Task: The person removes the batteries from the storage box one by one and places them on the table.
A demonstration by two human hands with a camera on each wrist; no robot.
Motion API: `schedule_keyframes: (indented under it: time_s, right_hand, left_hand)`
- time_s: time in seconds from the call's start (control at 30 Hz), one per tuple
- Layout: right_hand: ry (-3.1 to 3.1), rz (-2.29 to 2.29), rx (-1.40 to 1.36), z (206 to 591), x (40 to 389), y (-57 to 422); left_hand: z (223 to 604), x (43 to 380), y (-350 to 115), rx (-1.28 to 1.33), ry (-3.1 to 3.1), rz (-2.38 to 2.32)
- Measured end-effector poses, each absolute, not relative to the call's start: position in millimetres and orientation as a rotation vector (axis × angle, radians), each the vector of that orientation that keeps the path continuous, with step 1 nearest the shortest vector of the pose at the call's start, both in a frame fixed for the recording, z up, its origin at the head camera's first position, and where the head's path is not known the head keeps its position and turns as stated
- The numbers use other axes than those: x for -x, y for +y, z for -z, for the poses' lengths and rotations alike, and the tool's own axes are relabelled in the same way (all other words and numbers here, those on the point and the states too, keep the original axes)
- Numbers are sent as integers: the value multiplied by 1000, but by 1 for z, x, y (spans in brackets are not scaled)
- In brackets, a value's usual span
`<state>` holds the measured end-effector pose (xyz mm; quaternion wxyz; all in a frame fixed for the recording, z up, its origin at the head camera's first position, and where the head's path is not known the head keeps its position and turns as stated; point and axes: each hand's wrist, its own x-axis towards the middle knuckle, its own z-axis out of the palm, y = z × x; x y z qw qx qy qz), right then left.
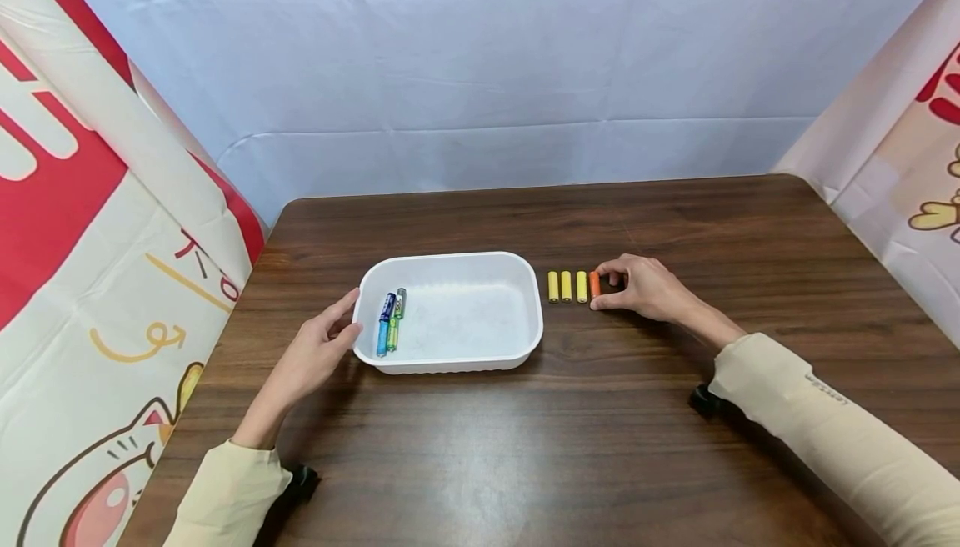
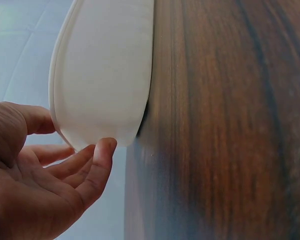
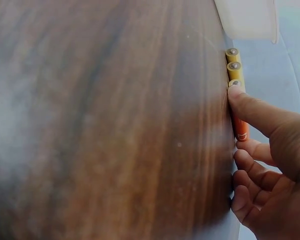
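My right hand (image 1: 647, 287) pinches an orange battery (image 1: 595, 284) lengthwise, thumb at its near end and a finger at its far end. In the right wrist view, this orange battery (image 3: 241, 129) lies at the tabletop, partly behind the thumb. Three yellow batteries (image 1: 566, 287) stand in a row just left of it, parallel to one another. At the left end of a white plastic tray (image 1: 450, 365), my left hand (image 1: 311, 355) touches the rim with fingers spread. The left wrist view has its fingertips (image 2: 106, 145) against the tray's outer wall.
Inside the tray, along its left side, lie several batteries: dark blue (image 1: 387, 306), light blue (image 1: 382, 338), dark green (image 1: 400, 303) and light green (image 1: 392, 335). The dark wooden table (image 1: 480, 447) ends at a pale cloth backdrop (image 1: 495, 72). Printed cloths hang on both sides.
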<state>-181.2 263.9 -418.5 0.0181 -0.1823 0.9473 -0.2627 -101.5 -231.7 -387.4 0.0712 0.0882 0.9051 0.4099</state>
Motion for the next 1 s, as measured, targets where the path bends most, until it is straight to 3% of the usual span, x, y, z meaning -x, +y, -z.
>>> schedule_keyframes:
  time_s: [1.0]
  right_hand:
    - [2906,896,529,415,177,267]
  left_hand:
    - [388,102,-233,-281,2718,-1243]
